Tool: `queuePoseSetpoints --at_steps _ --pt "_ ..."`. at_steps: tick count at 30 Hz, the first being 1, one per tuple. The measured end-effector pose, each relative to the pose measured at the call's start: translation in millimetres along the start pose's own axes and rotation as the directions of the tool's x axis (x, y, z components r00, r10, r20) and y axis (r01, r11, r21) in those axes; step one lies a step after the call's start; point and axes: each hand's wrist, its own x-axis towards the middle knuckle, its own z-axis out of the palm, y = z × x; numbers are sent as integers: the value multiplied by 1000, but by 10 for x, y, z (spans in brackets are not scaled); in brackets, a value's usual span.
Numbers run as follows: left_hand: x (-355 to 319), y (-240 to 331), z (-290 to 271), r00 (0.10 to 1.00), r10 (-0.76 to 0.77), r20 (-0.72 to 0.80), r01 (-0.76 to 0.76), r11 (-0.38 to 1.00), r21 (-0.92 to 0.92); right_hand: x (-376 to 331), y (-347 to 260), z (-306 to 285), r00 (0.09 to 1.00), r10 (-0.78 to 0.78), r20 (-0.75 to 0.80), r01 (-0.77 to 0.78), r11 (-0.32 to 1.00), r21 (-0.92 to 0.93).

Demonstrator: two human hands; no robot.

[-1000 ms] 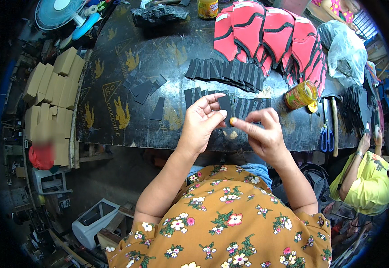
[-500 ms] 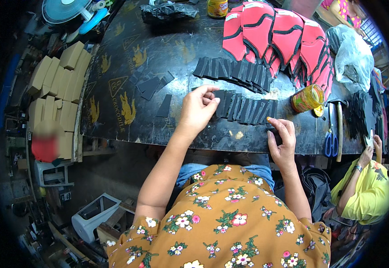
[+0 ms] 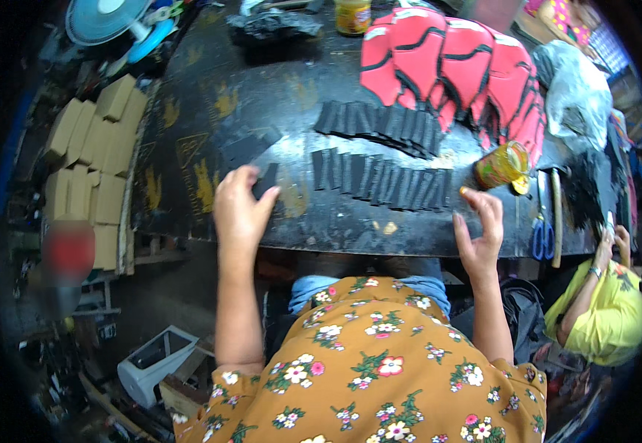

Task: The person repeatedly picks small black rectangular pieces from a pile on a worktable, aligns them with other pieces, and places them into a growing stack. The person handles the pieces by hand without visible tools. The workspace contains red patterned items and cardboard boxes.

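Note:
My left hand (image 3: 241, 210) is at the left of the table, thumb and fingers apart around a small black strip (image 3: 268, 179); I cannot tell if it touches it. More loose black pieces (image 3: 247, 146) lie just beyond. My right hand (image 3: 482, 232) hovers by the table's front edge, fingers apart and holding nothing, with a yellow-orange smear on one fingertip. Between the hands runs an overlapping row of black strips (image 3: 380, 179), with a second row (image 3: 380, 127) behind it. An open jar (image 3: 499, 164) of yellowish stuff tilts beyond my right hand, its yellow lid (image 3: 520, 184) beside it.
Red, black-edged pieces (image 3: 417, 55) are piled at the back right, near a clear plastic bag (image 3: 575, 92). Blue-handled scissors (image 3: 542, 236) and a hammer (image 3: 556, 221) lie at the right. A co-worker in yellow (image 3: 605, 314) sits there. Cardboard boxes (image 3: 88, 136) stand left.
My left hand has moved left, from the left end of the near row to the loose black strip. Strips formerly behind it now show. My right hand has shifted slightly right, its fingers spreading more.

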Motion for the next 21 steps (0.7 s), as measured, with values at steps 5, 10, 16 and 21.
queuePoseSetpoints --at_steps 5,10,16,21 --pt "-70 -114 -64 997 47 57 -52 995 89 536 138 -624 973 -84 -215 -16 905 -426" --pt "23 -97 -68 994 105 -20 -103 989 105 909 158 -872 998 -26 58 58 748 -661" --pt "-22 -35 -272 983 -16 -181 12 1000 -24 1027 233 -801 986 71 154 44 770 -637" --pt "-156 403 -136 999 -2 52 40 677 -735 910 239 -899 953 -229 -199 86 832 -548"
